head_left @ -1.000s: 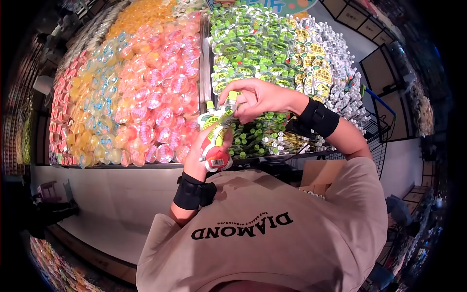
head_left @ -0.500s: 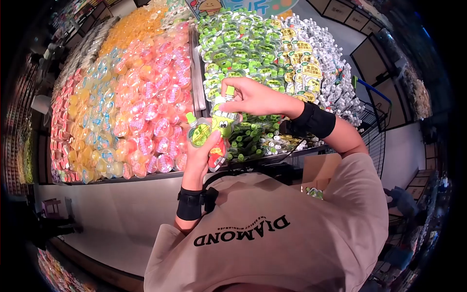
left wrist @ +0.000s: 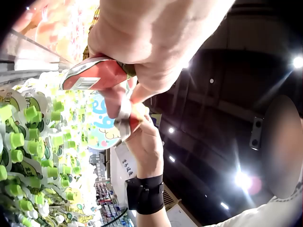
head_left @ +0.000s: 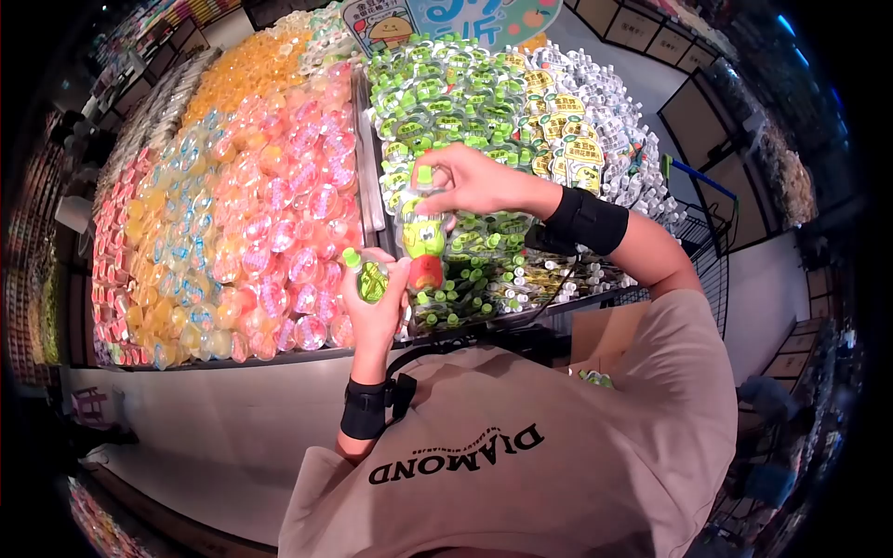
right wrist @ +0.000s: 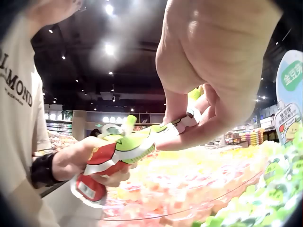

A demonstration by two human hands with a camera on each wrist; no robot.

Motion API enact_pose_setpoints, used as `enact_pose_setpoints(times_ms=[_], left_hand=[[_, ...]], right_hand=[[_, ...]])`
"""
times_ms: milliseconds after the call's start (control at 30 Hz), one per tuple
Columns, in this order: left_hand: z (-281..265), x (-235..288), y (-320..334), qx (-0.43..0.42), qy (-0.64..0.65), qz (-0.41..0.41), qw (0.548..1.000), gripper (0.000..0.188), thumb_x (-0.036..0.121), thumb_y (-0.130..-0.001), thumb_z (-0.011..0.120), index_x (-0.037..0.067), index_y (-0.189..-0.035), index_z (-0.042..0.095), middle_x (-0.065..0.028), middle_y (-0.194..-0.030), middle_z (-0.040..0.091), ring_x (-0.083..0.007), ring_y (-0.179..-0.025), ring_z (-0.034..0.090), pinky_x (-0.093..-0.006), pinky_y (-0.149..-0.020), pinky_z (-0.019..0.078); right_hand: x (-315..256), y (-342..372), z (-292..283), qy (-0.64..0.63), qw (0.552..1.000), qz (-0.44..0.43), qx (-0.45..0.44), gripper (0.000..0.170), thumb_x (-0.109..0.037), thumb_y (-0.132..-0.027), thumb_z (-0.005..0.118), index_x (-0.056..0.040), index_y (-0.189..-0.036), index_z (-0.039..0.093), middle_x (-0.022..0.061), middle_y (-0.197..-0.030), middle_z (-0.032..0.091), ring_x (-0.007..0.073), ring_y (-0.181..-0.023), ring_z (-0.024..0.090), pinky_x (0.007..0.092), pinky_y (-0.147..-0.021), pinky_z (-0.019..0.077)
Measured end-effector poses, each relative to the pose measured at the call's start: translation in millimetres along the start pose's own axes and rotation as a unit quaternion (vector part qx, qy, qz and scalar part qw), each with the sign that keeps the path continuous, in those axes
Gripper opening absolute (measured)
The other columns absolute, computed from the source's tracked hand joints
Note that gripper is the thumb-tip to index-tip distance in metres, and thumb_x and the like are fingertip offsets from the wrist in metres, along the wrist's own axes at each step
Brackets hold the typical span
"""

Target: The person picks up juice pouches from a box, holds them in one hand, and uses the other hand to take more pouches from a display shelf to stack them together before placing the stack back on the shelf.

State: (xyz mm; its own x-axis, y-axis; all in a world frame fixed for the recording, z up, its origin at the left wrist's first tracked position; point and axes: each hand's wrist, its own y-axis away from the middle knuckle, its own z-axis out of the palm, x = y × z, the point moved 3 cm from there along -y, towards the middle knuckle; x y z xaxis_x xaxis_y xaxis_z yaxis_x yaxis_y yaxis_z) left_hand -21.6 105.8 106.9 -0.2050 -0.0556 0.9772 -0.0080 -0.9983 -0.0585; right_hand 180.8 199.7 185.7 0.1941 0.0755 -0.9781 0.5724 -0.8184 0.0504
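My left hand (head_left: 376,321) grips two juice pouches with green caps, side by side above the front of the display. One pouch (head_left: 374,281) sticks out at the left of that hand, its cap tilted left. The other pouch (head_left: 425,240), with a green cartoon face and a red lower part, stands nearly upright between my hands. My right hand (head_left: 479,181) pinches this one near its top, just below the cap (head_left: 425,175). In the left wrist view, a red pouch end (left wrist: 97,78) with a barcode pokes out below the left hand.
Piled green-capped pouches (head_left: 446,107) lie beyond my hands, with yellow signs (head_left: 581,149) and white-capped pouches to their right. A divider (head_left: 366,158) separates them from pink round cups (head_left: 298,186). A cart (head_left: 702,232) and a cardboard box (head_left: 605,330) are at the right.
The two pouches, bunched together earlier, have spread apart. The one between my hands now faces the head camera, and my right fingers have shifted round its neck.
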Motion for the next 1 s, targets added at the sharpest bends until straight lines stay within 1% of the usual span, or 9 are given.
enact_pose_setpoints(times_ms=[67, 200, 300, 400, 433, 533, 767, 900, 1000], left_hand=[[-3.7, 4.5, -4.5, 0.0, 0.031, -0.032, 0.999, 0.023, 0.005, -0.091, 0.071, 0.003, -0.107, 0.054, -0.0087, -0.082, 0.07, -0.009, -0.059, 0.063, -0.0182, -0.046, 0.0413], [-16.0, 0.6, -3.1, 0.017, 0.07, -0.082, 0.994, 0.019, 0.006, -0.093, 0.068, 0.003, -0.105, 0.054, -0.012, -0.084, 0.068, -0.0131, -0.061, 0.063, -0.0225, -0.05, 0.0441], [-16.3, 0.8, -1.7, 0.027, 0.077, -0.101, 0.992, 0.023, 0.006, -0.094, 0.067, 0.001, -0.111, 0.053, -0.0134, -0.085, 0.069, -0.0122, -0.061, 0.063, -0.0205, -0.048, 0.0434], [-14.6, 0.1, -2.3, 0.022, 0.07, -0.106, 0.992, 0.022, 0.005, -0.094, 0.067, 0.001, -0.111, 0.053, -0.0146, -0.085, 0.069, -0.0137, -0.062, 0.064, -0.0224, -0.049, 0.0452], [-14.1, 0.2, -2.7, 0.025, 0.069, -0.104, 0.992, 0.022, 0.005, -0.094, 0.067, 0.001, -0.111, 0.053, -0.0146, -0.085, 0.069, -0.0137, -0.062, 0.064, -0.0224, -0.049, 0.0452], [-13.2, 0.5, -4.5, 0.029, 0.078, -0.111, 0.99, 0.017, 0.004, -0.094, 0.065, 0.002, -0.107, 0.054, -0.0153, -0.085, 0.067, -0.0168, -0.062, 0.065, -0.0244, -0.05, 0.0464], [-15.4, -7.8, -2.6, 0.022, 0.086, -0.134, 0.987, 0.019, 0.007, -0.096, 0.064, 0.002, -0.11, 0.053, -0.0148, -0.086, 0.067, -0.0169, -0.065, 0.065, -0.0244, -0.051, 0.0465], [-18.7, -12.7, -7.1, 0.004, 0.09, -0.141, 0.986, 0.021, 0.008, -0.096, 0.063, 0.001, -0.112, 0.052, -0.0138, -0.088, 0.067, -0.0167, -0.066, 0.065, -0.0242, -0.052, 0.0465], [-17.1, -14.8, -7.0, 0.005, 0.089, -0.154, 0.984, 0.021, 0.008, -0.096, 0.063, 0.001, -0.113, 0.052, -0.0133, -0.088, 0.067, -0.0165, -0.066, 0.065, -0.0241, -0.052, 0.0465]], right_hand=[[-24.6, -8.4, -48.9, 0.16, 0.984, -0.046, 0.07, 0.024, -0.009, -0.091, 0.072, 0.0013, -0.108, 0.058, 0.0082, -0.075, 0.07, 0.0099, -0.061, 0.067, 0.0233, -0.05, 0.0532], [-37.4, -26.4, -175.5, 0.294, 0.902, -0.152, 0.276, 0.021, -0.012, -0.092, 0.07, 0.0013, -0.103, 0.058, 0.0078, -0.074, 0.066, 0.0127, -0.065, 0.067, 0.0307, -0.056, 0.0508], [-5.2, -55.5, -255.3, 0.397, 0.851, -0.128, 0.318, 0.031, -0.017, -0.089, 0.075, 0.0034, -0.106, 0.059, 0.0138, -0.082, 0.068, 0.0249, -0.073, 0.069, 0.0392, -0.064, 0.0505], [12.5, -73.4, -260.5, 0.471, 0.829, -0.095, 0.286, 0.042, -0.019, -0.086, 0.077, 0.0041, -0.116, 0.059, 0.0187, -0.089, 0.069, 0.0315, -0.08, 0.068, 0.042, -0.069, 0.051], [23.1, -80.7, -261.0, 0.46, 0.847, -0.03, 0.265, 0.051, -0.017, -0.085, 0.078, 0.0041, -0.125, 0.058, 0.0229, -0.1, 0.069, 0.0355, -0.09, 0.067, 0.0437, -0.076, 0.0514], [53.1, -100.6, -258.7, 0.477, 0.848, 0.002, 0.233, 0.056, -0.016, -0.084, 0.078, 0.0032, -0.132, 0.055, 0.0251, -0.112, 0.067, 0.0395, -0.1, 0.066, 0.0459, -0.085, 0.0517], [91.9, -112.7, -264.2, 0.5, 0.837, -0.035, 0.219, 0.058, -0.016, -0.082, 0.079, 0.0023, -0.132, 0.055, 0.0253, -0.115, 0.066, 0.0392, -0.106, 0.065, 0.046, -0.089, 0.0519], [69.9, -109.0, -262.7, 0.504, 0.834, -0.047, 0.219, 0.053, -0.017, -0.082, 0.079, 0.0034, -0.126, 0.056, 0.0258, -0.102, 0.068, 0.0422, -0.096, 0.066, 0.0495, -0.081, 0.0506], [62.4, -102.5, -256.2, 0.549, 0.794, -0.067, 0.252, 0.032, -0.015, -0.085, 0.074, 0.0033, -0.104, 0.056, 0.0246, -0.082, 0.066, 0.046, -0.081, 0.064, 0.0526, -0.071, 0.0489]])
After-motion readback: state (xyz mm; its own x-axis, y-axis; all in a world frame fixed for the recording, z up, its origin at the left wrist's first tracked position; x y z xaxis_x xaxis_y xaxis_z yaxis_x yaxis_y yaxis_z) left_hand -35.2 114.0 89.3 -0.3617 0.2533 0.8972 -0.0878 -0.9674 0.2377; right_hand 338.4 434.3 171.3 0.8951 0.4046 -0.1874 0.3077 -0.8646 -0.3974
